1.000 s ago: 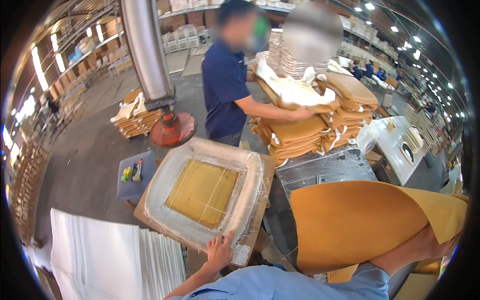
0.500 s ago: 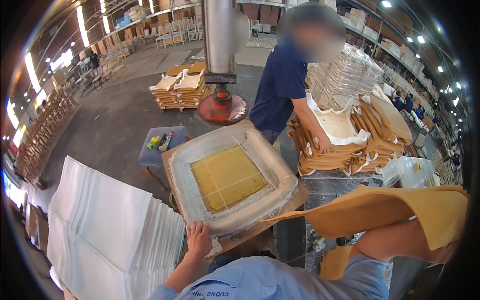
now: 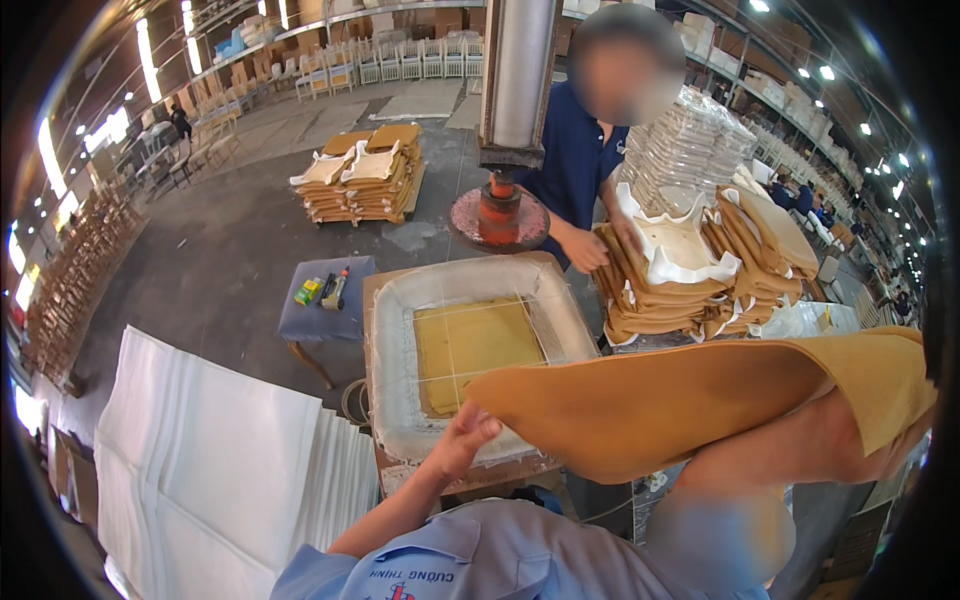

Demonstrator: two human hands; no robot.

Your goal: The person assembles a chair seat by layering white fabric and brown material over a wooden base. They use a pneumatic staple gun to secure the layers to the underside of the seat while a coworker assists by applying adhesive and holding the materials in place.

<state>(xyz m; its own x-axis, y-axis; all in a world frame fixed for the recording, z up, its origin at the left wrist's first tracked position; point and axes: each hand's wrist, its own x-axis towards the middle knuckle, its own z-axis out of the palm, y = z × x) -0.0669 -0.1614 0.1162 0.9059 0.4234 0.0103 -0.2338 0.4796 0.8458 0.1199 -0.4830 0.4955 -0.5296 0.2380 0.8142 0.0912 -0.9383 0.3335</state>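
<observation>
A tan sheet of leather-like material (image 3: 640, 410) stretches across in front of me, its far right end draped over my right forearm. My left hand (image 3: 468, 440) pinches its left corner between thumb and fingers. At the right edge my right hand (image 3: 900, 455) holds up the other end, its fingers mostly hidden by the sheet and the dark rim. Beyond the left hand lies a squarish form with a thick, pale, plastic-wrapped rim (image 3: 395, 320), crossed by thin strings. Inside that rim is a flat mustard-yellow panel (image 3: 480, 345). The sheet overlaps the form's near right corner.
Left of the form are a stack of white sheets (image 3: 210, 430) and a blue padded stool (image 3: 325, 300) with small tools. A press column with a round red-black plate (image 3: 500, 218) stands behind. A co-worker (image 3: 565, 170) touches stacked tan covers (image 3: 650, 300) at right.
My left hand has left the form's near rim and taken the sheet's corner. The sheet has swung leftward over the form's corner. The co-worker has shifted behind the press column, both hands at the stack.
</observation>
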